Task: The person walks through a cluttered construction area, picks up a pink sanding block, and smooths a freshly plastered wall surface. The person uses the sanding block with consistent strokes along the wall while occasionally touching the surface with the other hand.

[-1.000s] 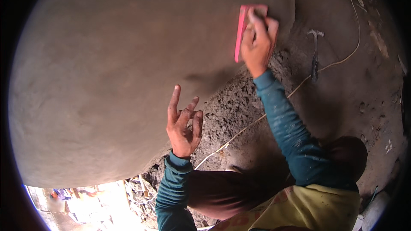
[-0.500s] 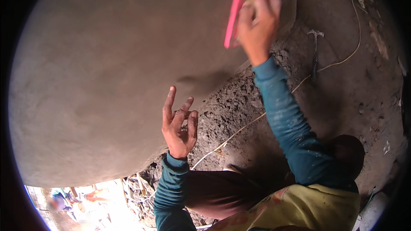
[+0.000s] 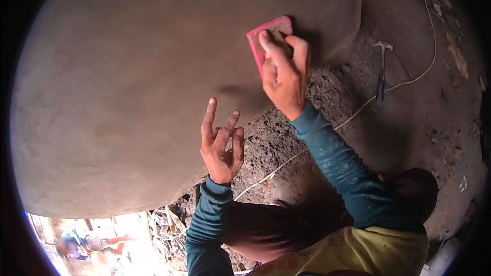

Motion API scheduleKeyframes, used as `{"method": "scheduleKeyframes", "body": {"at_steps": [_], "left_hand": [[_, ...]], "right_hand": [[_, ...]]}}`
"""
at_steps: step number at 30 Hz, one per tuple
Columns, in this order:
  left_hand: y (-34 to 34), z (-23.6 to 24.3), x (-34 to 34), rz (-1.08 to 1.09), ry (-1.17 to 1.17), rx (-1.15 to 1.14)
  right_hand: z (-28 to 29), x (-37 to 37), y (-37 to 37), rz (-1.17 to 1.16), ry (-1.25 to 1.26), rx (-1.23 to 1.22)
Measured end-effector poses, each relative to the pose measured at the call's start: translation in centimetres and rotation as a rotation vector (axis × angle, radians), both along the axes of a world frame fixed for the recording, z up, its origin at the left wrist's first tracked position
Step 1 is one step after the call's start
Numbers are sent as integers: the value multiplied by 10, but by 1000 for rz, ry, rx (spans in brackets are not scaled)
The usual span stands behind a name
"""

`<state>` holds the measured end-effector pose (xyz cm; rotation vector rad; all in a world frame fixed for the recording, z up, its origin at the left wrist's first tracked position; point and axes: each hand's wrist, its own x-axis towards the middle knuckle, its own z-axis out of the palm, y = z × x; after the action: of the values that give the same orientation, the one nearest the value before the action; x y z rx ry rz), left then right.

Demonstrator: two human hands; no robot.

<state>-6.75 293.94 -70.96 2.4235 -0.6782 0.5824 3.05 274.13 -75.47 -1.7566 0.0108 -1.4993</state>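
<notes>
My right hand (image 3: pixel 287 74) grips a small rectangular pink plastering float (image 3: pixel 277 25) with grey mortar smeared on its back. The float lies against, or very close to, the smooth grey plastered wall (image 3: pixel 128 76), near its lower right edge. Its handle is mostly hidden under my fingers. Lower and to the left, my left hand (image 3: pixel 222 148) is raised in front of the wall with its fingers apart and nothing in them. Dusty plaster marks show on its fingertips.
Rough, crumbly ground (image 3: pixel 279 133) runs along the wall's lower edge. A pale cable (image 3: pixel 353 116) crosses it, passing by a claw hammer (image 3: pixel 381 71) on the right. Another person (image 3: pixel 84 245) is in the bright area at the lower left.
My right hand has brought the float down and to the left along the wall, and the float has turned. My left hand has shifted only slightly, its fingers still spread.
</notes>
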Motion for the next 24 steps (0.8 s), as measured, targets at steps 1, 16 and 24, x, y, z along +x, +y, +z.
{"method": "scheduleKeyframes", "body": {"at_steps": [1,16,24], "left_hand": [[0,2,0,3,-5,-13],[12,-4,-1,32,97,-34],[15,-1,0,30,15,-142]], "right_hand": [[0,6,-9,-17,-17,-5],[21,9,-5,31,10,-20],[28,7,-2,41,-30,12]]}}
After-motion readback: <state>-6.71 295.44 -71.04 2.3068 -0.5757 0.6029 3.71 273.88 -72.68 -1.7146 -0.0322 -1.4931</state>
